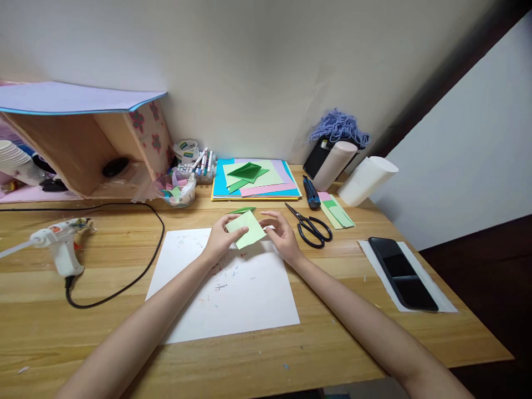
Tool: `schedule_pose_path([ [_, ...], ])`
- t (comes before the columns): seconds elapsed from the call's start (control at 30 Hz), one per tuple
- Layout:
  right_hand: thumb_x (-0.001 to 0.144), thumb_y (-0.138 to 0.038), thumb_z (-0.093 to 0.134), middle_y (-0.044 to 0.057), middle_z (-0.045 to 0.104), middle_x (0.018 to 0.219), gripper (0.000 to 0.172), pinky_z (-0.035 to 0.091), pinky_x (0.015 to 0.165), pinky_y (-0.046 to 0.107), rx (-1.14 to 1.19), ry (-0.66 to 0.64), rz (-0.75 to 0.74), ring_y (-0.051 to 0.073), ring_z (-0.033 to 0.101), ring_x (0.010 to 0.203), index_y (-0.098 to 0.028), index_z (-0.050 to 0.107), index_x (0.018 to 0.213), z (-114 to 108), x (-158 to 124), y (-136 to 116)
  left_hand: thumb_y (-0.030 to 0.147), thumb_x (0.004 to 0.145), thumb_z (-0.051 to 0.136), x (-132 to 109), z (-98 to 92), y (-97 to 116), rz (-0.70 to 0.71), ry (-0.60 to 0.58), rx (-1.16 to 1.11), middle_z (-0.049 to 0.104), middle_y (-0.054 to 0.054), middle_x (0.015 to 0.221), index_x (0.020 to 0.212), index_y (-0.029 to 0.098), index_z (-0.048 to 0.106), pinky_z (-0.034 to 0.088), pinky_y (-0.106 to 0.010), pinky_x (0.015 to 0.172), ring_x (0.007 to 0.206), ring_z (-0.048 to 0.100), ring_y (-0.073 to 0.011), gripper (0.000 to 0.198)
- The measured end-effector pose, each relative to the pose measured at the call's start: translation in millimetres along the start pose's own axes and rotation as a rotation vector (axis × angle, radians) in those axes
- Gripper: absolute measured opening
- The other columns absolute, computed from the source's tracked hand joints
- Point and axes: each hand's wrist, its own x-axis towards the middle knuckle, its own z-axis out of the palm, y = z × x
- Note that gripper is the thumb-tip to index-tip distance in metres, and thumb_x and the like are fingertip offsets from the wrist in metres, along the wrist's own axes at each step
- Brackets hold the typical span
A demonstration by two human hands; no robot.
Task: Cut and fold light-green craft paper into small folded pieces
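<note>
Both hands meet over the far edge of a white sheet (233, 293) on the wooden desk (103, 343). My left hand (219, 239) pinches the left side of a small light green paper square (246, 229), thumb on top. My right hand (281, 234) curls at the square's right corner and holds it too. A darker green paper scrap (242, 210) lies just behind the square. Small coloured specks dot the white sheet below my hands.
Black scissors (311, 227), a blue cutter (311, 193) and green paper strips (337, 213) lie right of my hands. A coloured paper stack (253, 178) sits at the back. A glue gun (62, 244) with black cord is left. A phone (402, 272) rests right.
</note>
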Motion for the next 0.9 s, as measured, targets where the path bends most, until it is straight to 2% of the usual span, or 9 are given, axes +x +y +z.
schedule_pose_path([
  [0.07, 0.079, -0.012, 0.045, 0.003, 0.061, 0.098, 0.030, 0.045, 0.082, 0.031, -0.092, -0.053, -0.065, 0.016, 0.055, 0.096, -0.025, 0.060, 0.102, -1.7, 0.2, -0.2, 0.039, 0.062, 0.070, 0.6, -1.6, 0.8, 0.013, -0.050, 0.022, 0.062, -0.010, 0.109, 0.106, 0.015, 0.059, 0.046, -0.031, 0.075, 0.090, 0.060, -0.0224, 0.052],
  [0.17, 0.076, -0.012, 0.051, 0.003, 0.061, 0.095, 0.022, 0.041, 0.085, 0.033, -0.235, -0.095, -0.136, 0.018, 0.054, 0.096, -0.024, 0.068, 0.085, -3.2, 0.4, -0.5, 0.038, 0.060, 0.072, 1.5, -2.6, 2.5, 0.023, -0.065, 0.030, 0.061, -0.011, 0.111, 0.107, 0.016, 0.060, 0.045, -0.033, 0.081, 0.098, 0.057, -0.0248, 0.054],
  [0.27, 0.072, -0.016, 0.060, 0.003, 0.061, 0.089, 0.013, 0.041, 0.082, 0.033, -0.292, -0.076, -0.146, 0.019, 0.054, 0.092, -0.023, 0.068, 0.079, -3.2, 0.4, 0.0, 0.038, 0.059, 0.072, 2.5, -1.6, 2.4, -0.038, -0.088, -0.023, 0.066, -0.011, 0.100, 0.106, 0.013, 0.060, 0.047, -0.033, 0.073, 0.087, 0.061, -0.0237, 0.055],
  [0.4, 0.070, -0.021, 0.064, 0.004, 0.061, 0.089, 0.004, 0.042, 0.081, 0.031, -0.268, -0.057, -0.108, 0.019, 0.054, 0.090, -0.021, 0.067, 0.074, -2.2, 1.1, 1.2, 0.036, 0.056, 0.075, 4.1, -0.1, -1.6, -0.113, -0.136, -0.148, 0.069, -0.008, 0.085, 0.093, 0.012, 0.062, 0.048, -0.030, 0.068, 0.075, 0.063, -0.0196, 0.046],
  [0.53, 0.072, -0.030, 0.064, 0.004, 0.059, 0.085, 0.013, 0.044, 0.075, 0.028, -0.165, -0.023, -0.039, 0.017, 0.056, 0.085, -0.018, 0.063, 0.068, -1.2, 3.0, 2.8, 0.041, 0.060, 0.071, 4.7, -0.2, -3.1, -0.109, -0.222, -0.152, 0.069, -0.006, 0.080, 0.086, 0.012, 0.066, 0.048, -0.029, 0.071, 0.073, 0.063, -0.0181, 0.040],
  [0.73, 0.071, -0.035, 0.063, 0.001, 0.056, 0.074, 0.019, 0.044, 0.064, 0.024, -0.109, 0.041, 0.076, 0.014, 0.055, 0.070, -0.016, 0.058, 0.069, -1.0, 4.0, 7.1, 0.050, 0.075, 0.053, 1.8, -0.6, 3.8, -0.093, -0.317, -0.164, 0.067, -0.006, 0.089, 0.089, 0.015, 0.068, 0.048, -0.028, 0.072, 0.077, 0.062, -0.0175, 0.040],
  [0.8, 0.071, -0.035, 0.063, 0.000, 0.055, 0.069, 0.021, 0.043, 0.060, 0.023, -0.114, 0.056, 0.105, 0.013, 0.054, 0.065, -0.016, 0.056, 0.067, -0.9, 3.6, 7.2, 0.050, 0.075, 0.053, -0.2, 0.0, 4.1, -0.082, -0.320, -0.168, 0.068, -0.006, 0.088, 0.089, 0.015, 0.068, 0.048, -0.028, 0.072, 0.076, 0.062, -0.0174, 0.040],
  [0.9, 0.070, -0.035, 0.063, -0.001, 0.054, 0.066, 0.022, 0.042, 0.057, 0.022, -0.094, 0.045, 0.131, 0.013, 0.054, 0.062, -0.016, 0.053, 0.064, -0.4, 2.8, 6.7, 0.044, 0.067, 0.065, -2.8, 2.3, 1.0, -0.024, -0.276, -0.067, 0.068, -0.005, 0.081, 0.089, 0.015, 0.068, 0.047, -0.025, 0.065, 0.072, 0.062, -0.0167, 0.037],
])
